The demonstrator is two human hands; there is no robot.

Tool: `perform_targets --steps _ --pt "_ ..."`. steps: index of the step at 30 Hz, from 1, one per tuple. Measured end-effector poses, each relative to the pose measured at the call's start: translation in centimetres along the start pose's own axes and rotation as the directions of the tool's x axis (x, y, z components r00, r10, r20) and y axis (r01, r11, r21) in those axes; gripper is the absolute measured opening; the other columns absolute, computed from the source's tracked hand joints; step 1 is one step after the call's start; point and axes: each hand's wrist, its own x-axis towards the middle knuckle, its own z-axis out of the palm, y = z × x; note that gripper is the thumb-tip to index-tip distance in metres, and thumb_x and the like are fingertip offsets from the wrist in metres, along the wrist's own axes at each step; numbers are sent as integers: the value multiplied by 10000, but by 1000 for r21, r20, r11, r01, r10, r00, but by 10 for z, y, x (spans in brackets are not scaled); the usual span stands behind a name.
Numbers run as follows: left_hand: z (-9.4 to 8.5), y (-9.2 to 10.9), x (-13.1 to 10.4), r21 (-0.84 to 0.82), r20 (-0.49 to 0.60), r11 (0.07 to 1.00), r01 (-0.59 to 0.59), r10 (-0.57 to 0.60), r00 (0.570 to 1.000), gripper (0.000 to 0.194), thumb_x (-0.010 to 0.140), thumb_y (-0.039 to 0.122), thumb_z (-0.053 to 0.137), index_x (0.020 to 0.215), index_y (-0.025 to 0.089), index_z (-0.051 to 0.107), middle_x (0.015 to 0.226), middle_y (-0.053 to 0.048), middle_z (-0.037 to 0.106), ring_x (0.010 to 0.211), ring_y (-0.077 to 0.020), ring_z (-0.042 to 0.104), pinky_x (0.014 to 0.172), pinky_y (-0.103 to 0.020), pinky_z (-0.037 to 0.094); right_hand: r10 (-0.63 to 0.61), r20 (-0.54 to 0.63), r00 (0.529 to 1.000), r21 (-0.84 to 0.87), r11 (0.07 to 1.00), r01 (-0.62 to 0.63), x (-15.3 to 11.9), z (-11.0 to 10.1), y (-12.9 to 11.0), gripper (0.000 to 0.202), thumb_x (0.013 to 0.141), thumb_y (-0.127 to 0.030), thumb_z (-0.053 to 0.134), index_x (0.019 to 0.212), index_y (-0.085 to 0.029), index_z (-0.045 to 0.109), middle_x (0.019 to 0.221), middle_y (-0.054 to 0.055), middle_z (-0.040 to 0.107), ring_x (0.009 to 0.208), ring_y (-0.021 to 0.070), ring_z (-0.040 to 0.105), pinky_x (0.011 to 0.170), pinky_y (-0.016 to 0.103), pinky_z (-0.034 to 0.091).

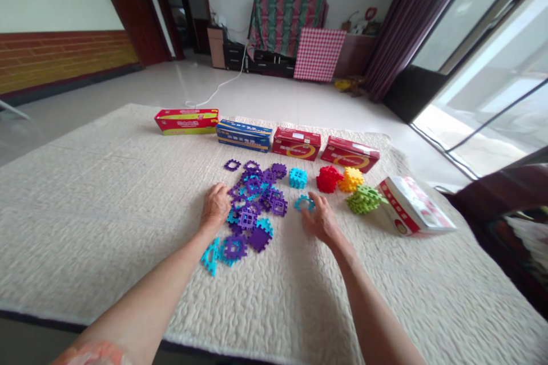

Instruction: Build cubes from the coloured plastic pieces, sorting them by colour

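A loose pile of purple interlocking tiles (247, 218), mixed with light-blue ones, lies in front of me. My left hand (215, 205) is at the pile's left edge, its fingers curled in against the tiles; what they hold, if anything, is hidden. On the right, my right hand (320, 218) has its thumb and fingers around the near right side of a light-blue tile with an open middle (299, 203), slightly blurred. Beyond it stand a light-blue stack of tiles (298, 178), a red stack (329, 179), a yellow stack (351, 179) and a green stack (363, 199).
Across the far side of the quilted mat (107, 199) stand a red-and-green box (187, 122), a blue box (244, 136) and two red boxes (296, 144) (350, 153). A white-and-red box (414, 206) sits at the right. A white cable (218, 88) crosses the floor.
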Motion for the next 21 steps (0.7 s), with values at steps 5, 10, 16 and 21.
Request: perform_targets --steps 5,10,16,21 --pt "3 -4 0 1 -6 1000 -12 12 1000 348 823 120 377 1000 136 676 1088 -128 638 1073 -236 590 977 -375 471 -97 104 990 -68 992 104 -9 -2 -5 414 723 -213 605 1137 -193 596 1103 105 611 995 247 577 900 393 469" --pt "2 -4 1 13 -4 1000 -22 22 1000 346 820 116 370 981 143 676 1086 -125 640 1053 -231 600 965 -364 480 -71 105 992 -129 988 85 -7 -1 -15 274 763 -251 629 1024 -168 636 1060 114 623 1002 250 570 928 387 449" --pt "1 -2 0 19 -9 999 -34 34 999 360 799 100 376 1000 125 674 1073 -134 644 1064 -244 596 958 -369 484 -105 72 992 -100 989 112 -2 3 -17 244 767 -208 625 1008 -168 625 1045 113 618 986 248 571 909 393 462" --pt "3 -4 1 23 -12 998 -51 51 999 366 803 99 370 994 83 682 1062 -160 648 1052 -261 600 967 -382 478 -278 -121 953 -33 960 277 16 5 -24 408 808 -119 530 1215 -152 517 1301 136 515 1206 248 469 1030 411 394"
